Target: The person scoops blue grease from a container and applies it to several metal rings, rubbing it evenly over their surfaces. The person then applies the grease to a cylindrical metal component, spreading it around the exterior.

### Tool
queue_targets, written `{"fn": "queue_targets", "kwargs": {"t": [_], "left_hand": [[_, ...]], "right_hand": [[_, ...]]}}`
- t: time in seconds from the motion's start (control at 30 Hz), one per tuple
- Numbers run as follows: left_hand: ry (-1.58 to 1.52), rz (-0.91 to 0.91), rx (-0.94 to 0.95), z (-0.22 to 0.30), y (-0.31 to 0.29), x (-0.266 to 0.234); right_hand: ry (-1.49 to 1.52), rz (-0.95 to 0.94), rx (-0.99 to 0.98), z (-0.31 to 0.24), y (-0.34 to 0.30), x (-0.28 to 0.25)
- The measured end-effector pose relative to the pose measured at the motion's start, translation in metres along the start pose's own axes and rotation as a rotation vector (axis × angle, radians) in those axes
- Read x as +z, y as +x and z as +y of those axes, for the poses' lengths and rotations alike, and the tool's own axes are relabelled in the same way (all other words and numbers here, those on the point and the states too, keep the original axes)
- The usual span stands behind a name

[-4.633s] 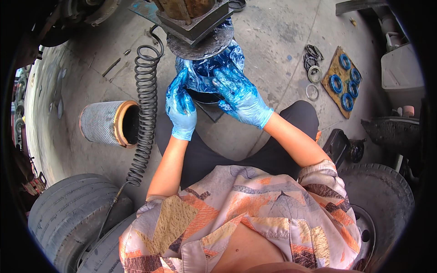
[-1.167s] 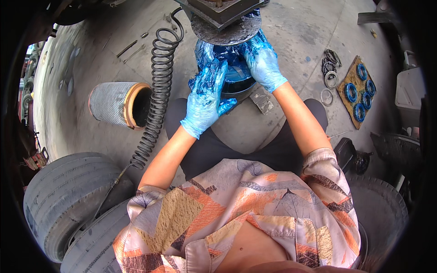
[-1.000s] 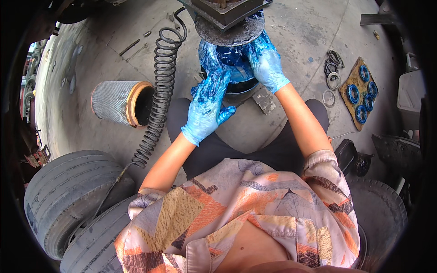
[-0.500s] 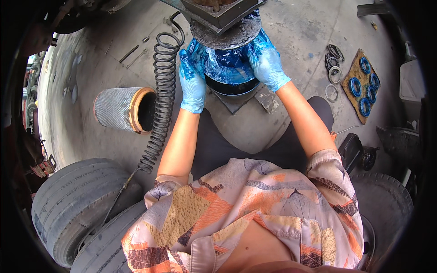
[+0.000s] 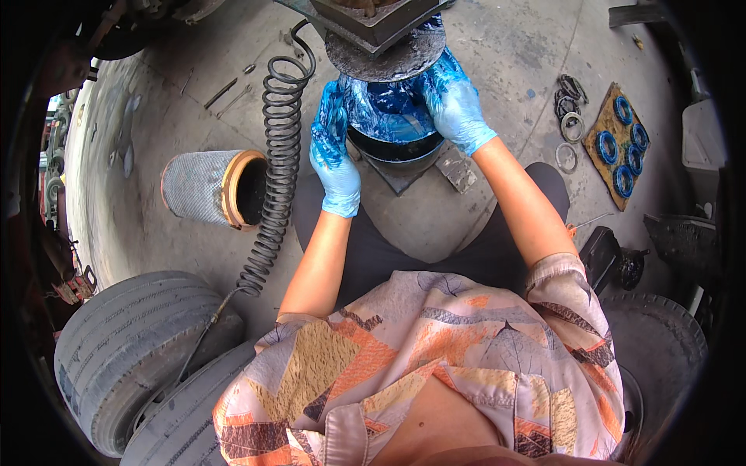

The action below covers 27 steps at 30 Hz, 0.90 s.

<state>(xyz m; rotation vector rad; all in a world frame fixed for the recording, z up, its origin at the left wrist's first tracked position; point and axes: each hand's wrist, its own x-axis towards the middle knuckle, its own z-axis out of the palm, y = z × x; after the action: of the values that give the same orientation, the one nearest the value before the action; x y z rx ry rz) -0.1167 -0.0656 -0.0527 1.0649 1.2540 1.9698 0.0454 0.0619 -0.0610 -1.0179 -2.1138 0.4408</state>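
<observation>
Both hands wear light-blue gloves smeared with dark blue grease. In front of me stands a round black-rimmed tub (image 5: 398,149), its inside coated with glossy blue grease (image 5: 388,116). My left hand (image 5: 334,151) is upright along the tub's left side, fingers stretched out and greasy. On the right side my right hand (image 5: 454,105) rests against the greasy wall, its fingers extended up beside the disc and partly hidden. A grey round metal disc (image 5: 388,66) hangs over the tub and covers its far part. No separate object shows in either hand.
A black coiled hose (image 5: 280,147) hangs left of my arm, by a mesh cylindrical filter (image 5: 198,186). Tyres (image 5: 140,342) lie lower left. At right are several blue-greased rings (image 5: 607,147) on a brown board (image 5: 614,116) and loose metal rings (image 5: 571,126). A square metal block (image 5: 373,27) sits above the disc.
My left hand has shifted right and a little nearer to me, turning so the thumb no longer stands out. My right hand has stayed almost in place.
</observation>
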Motion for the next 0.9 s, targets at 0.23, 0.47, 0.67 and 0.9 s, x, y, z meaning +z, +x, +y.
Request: {"fn": "queue_targets", "kwargs": {"t": [0.23,0.47,0.67,0.9], "left_hand": [[0.523,-0.155,0.226,-0.002,0.013,-0.046],[1.241,-0.429,0.265,0.006,0.031,-0.05],[1.146,-0.455,0.053,0.016,-0.027,-0.022],[-0.046,-0.582,-0.712,0.04,-0.031,0.002]], "right_hand": [[-0.015,-0.018,0.008,-0.001,0.003,-0.004],[-0.038,0.011,-0.025,0.003,0.0,0.003],[-0.033,0.011,-0.002,-0.002,-0.002,-0.002],[-0.031,0.047,-0.041,0.001,0.0,0.002]]}}
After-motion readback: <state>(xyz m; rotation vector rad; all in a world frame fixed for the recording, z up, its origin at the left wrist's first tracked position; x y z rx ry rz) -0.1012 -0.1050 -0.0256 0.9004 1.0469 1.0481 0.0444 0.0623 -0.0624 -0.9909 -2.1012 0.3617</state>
